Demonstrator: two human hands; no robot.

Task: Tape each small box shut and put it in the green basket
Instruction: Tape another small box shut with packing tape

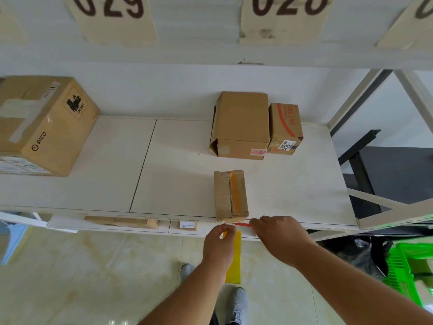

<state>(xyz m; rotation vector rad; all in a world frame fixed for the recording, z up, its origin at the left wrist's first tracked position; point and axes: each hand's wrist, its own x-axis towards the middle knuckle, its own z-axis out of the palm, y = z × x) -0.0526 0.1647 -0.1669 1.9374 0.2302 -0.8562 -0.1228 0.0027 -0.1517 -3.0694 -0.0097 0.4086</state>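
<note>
A small worn cardboard box (230, 195) with a yellowish tape seam on top stands at the front edge of the white shelf (168, 179). Just below its near end, my left hand (219, 242) pinches the top of a yellow tape strip (234, 259) that hangs down toward the floor. My right hand (278, 235) is beside it to the right, fingertips closed on a thin red piece (243, 224) at the shelf edge; what it belongs to is hidden. The green basket (407, 266) sits low at the right.
Further back on the shelf stand a medium plain box (241, 123) with a loose flap and a small red-printed box (284, 127). A large PICO carton (44, 123) fills the left. Flat cardboard (121, 222) lies on the lower shelf. A shelf post (351, 102) rises at right.
</note>
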